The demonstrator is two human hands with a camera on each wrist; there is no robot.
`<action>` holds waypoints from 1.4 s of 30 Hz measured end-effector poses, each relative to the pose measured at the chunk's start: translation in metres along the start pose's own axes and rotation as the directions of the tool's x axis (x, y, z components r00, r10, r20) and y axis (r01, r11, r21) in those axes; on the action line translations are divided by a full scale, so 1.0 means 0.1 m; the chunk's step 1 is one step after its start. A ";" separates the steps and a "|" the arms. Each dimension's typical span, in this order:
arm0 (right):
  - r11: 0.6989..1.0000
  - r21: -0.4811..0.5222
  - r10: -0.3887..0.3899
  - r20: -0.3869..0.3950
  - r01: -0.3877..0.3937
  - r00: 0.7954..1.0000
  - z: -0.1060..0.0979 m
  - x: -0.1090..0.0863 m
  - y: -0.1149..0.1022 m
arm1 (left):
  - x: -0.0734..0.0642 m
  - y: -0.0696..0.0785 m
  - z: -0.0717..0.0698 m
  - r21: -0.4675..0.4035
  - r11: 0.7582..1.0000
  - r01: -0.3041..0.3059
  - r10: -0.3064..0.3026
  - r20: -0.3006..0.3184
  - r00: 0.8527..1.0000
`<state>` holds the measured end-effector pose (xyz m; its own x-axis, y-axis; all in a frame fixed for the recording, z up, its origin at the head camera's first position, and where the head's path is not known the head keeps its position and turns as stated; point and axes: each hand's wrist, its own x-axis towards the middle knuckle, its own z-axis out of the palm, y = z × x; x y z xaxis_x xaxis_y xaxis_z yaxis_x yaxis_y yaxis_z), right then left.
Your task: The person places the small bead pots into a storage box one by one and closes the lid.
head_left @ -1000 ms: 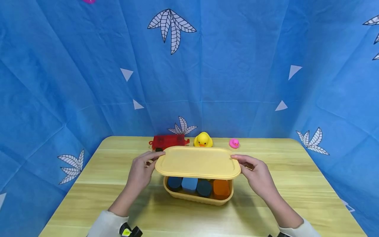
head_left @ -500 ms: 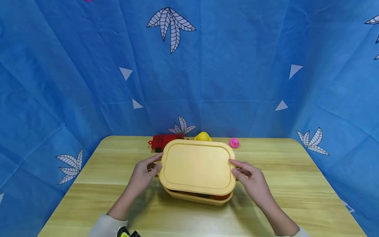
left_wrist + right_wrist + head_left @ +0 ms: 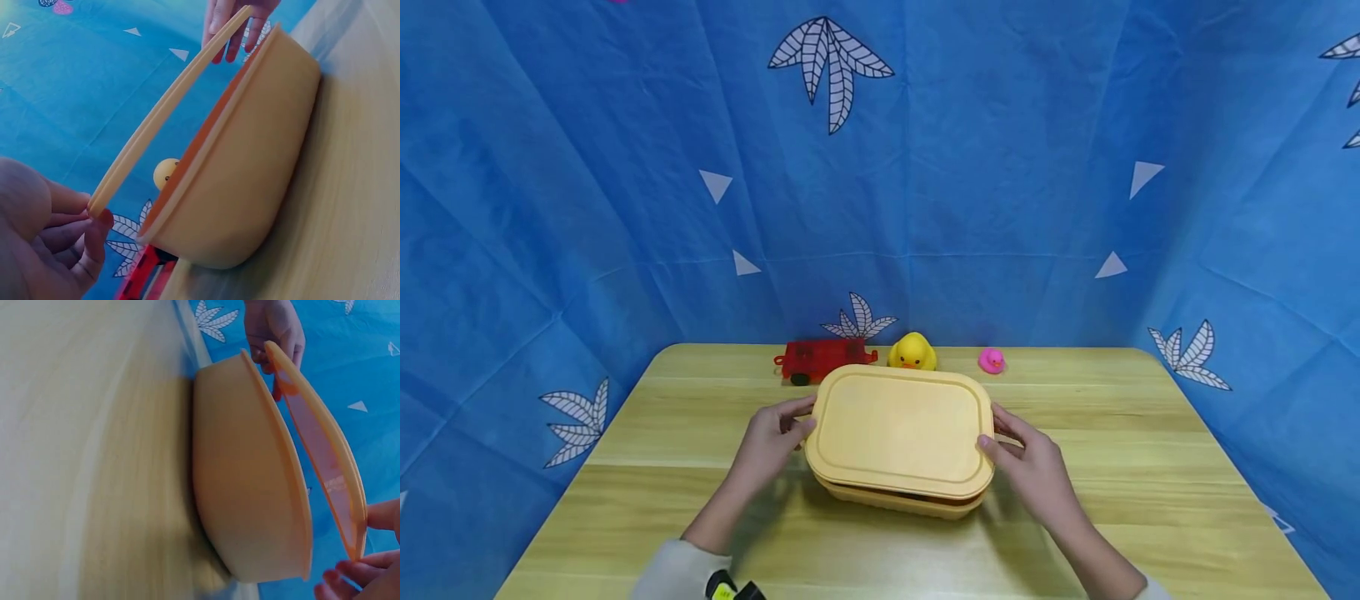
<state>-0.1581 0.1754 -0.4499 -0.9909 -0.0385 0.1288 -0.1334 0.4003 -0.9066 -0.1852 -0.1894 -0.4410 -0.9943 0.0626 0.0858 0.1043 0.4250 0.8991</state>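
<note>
A pale yellow lid (image 3: 902,429) with rounded corners hangs just above a matching yellow box (image 3: 897,502), hiding most of its inside from the head camera. My left hand (image 3: 767,442) pinches the lid's left end between thumb and fingers. At the opposite end my right hand (image 3: 1032,473) grips the edge, thumb on top and fingers beneath. Both wrist views show a gap between lid and rim: the box wall (image 3: 250,144) stands on the table while the lid (image 3: 331,444) is held apart from it.
Behind the box, along the back of the wooden table (image 3: 1150,500), sit a red toy wagon (image 3: 820,358), a yellow rubber duck (image 3: 913,352) and a small pink duck (image 3: 992,360). A blue patterned cloth (image 3: 1000,167) hangs behind and at both sides.
The lid has come down and towards me over the box, covering the dark, blue and orange pieces visible inside a second ago. My right thumb has shifted onto the lid's top.
</note>
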 end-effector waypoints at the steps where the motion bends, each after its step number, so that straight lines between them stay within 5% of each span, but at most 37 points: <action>1: 1.000 -0.009 0.000 0.008 0.000 1.000 0.01 0.00 0.01 | 0.00 -0.01 0.01 0.017 1.000 0.000 0.000 -0.004 1.000; 11: 0.993 -0.119 0.027 0.063 -0.019 0.998 0.17 -0.06 0.01 | 0.04 -0.01 0.09 0.280 0.960 -0.026 0.020 0.025 0.999; 16: 0.989 -0.145 0.052 0.095 -0.038 0.994 0.21 -0.11 0.01 | 0.04 -0.01 0.10 0.344 0.939 -0.003 -0.013 0.044 0.999; 42: 0.986 -0.148 0.095 0.121 -0.077 0.988 0.21 -0.16 0.05 | 0.05 -0.11 0.15 0.338 0.941 -0.024 -0.006 0.086 0.996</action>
<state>-0.1433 0.1589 -0.4654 -0.9938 -0.1105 -0.0075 -0.0529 0.5332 -0.8443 -0.1907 -0.1803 -0.4571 -0.9895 0.1377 0.0432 0.1284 0.7037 0.6988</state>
